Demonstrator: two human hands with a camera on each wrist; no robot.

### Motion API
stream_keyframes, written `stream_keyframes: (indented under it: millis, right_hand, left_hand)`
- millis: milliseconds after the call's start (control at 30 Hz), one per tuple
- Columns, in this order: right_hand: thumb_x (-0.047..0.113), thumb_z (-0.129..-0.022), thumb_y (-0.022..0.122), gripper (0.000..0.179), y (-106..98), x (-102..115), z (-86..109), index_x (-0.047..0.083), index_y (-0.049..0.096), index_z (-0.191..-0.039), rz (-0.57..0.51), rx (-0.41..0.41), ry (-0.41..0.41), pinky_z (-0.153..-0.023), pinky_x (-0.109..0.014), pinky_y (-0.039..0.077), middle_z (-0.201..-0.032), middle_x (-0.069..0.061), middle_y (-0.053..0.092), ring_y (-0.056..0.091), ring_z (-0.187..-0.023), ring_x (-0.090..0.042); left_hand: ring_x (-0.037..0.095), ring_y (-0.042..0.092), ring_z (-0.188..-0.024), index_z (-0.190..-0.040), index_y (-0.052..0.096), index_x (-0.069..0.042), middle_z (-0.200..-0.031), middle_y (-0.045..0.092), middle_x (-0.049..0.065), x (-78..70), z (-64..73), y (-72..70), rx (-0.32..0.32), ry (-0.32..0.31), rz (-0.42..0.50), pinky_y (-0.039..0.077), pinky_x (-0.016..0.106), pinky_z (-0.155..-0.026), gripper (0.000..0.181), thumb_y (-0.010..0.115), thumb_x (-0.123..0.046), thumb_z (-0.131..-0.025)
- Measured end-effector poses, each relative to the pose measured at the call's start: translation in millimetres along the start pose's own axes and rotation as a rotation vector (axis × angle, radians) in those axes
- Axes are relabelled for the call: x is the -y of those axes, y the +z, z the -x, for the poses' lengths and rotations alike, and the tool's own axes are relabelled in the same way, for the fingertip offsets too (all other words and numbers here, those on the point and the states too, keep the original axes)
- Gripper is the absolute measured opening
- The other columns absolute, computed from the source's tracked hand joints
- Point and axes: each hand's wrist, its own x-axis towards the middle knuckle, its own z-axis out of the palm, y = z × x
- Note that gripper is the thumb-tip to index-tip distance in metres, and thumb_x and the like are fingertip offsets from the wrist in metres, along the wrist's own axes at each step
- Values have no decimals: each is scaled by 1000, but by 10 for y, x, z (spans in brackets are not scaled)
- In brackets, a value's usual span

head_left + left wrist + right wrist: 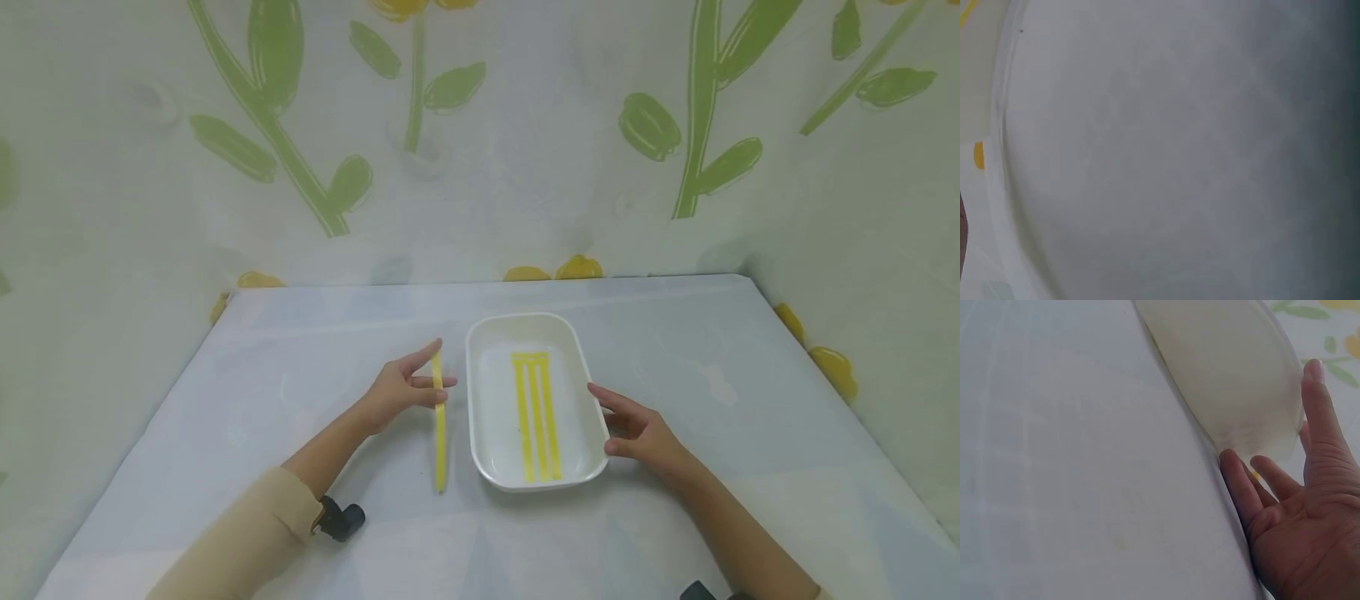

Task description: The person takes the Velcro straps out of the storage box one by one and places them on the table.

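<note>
A narrow yellow strip is pinched in my left hand, its near end reaching toward me beside the tray. The thumb lies over the strip and a finger passes beneath it; the index finger reaches its far end. The white tray, rectangular with rounded corners, stands just right of that hand. Three long yellow strips lie side by side in it, with yellow across their far ends. My right hand touches the tray's right side with spread fingers, some low against the outer wall in the right wrist view.
A pale patterned cloth covers the table. Behind and beside it hangs a white backdrop with green leaves and yellow flowers. A black wrist camera sits at the left sleeve.
</note>
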Motion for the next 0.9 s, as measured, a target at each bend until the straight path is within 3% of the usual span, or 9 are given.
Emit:
stream_keyframes:
  millis: [167,400,467,633,733,900]
  right_hand:
    - [6,-82,72,71,1,-3,-4,5,37,-144,-1,-2,1,-82,-25,53,-138,21,47,59,-109,-5]
    - [4,-82,71,71,-5,4,1,6,38,-144,11,-12,17,-83,-25,53,-139,21,46,59,-110,-5]
    - [5,-82,71,71,-7,5,-4,6,37,-144,18,-6,7,-82,-24,53,-140,20,46,58,-110,-5]
    - [5,-82,71,71,-8,-3,-10,6,37,-145,16,3,-5,-82,-25,53,-140,20,45,58,-111,-4]
    - [6,-82,71,72,-4,-4,-2,6,36,-145,6,6,6,-82,-25,53,-139,21,46,58,-111,-5]
    - [7,-82,71,72,6,-4,-5,6,36,-145,0,5,12,-82,-26,53,-139,21,45,58,-111,-6]
  left_hand:
    - [23,58,-117,-151,24,-17,-123,62,11,86,-7,-9,-4,23,-45,49,26,-89,87,73,-6,-80]
    - [19,39,-135,-149,29,-21,-152,32,-4,130,-97,-28,-44,3,-254,36,41,-105,92,81,-17,-74]
    - [22,43,-132,-149,30,-19,-154,27,-3,137,-117,-35,-56,6,-298,37,42,-105,92,82,-17,-73]
    - [23,58,-115,-147,33,-23,-154,27,-6,174,-158,-56,-80,-18,-410,44,41,-99,90,82,-22,-72]
    - [22,52,-118,-146,34,-28,-153,29,-7,205,-180,-63,-100,-53,-492,42,42,-101,89,83,-28,-72]
    - [27,41,-132,-146,37,-24,-152,35,1,223,-195,-73,-138,-66,-579,38,47,-104,91,84,-33,-69]
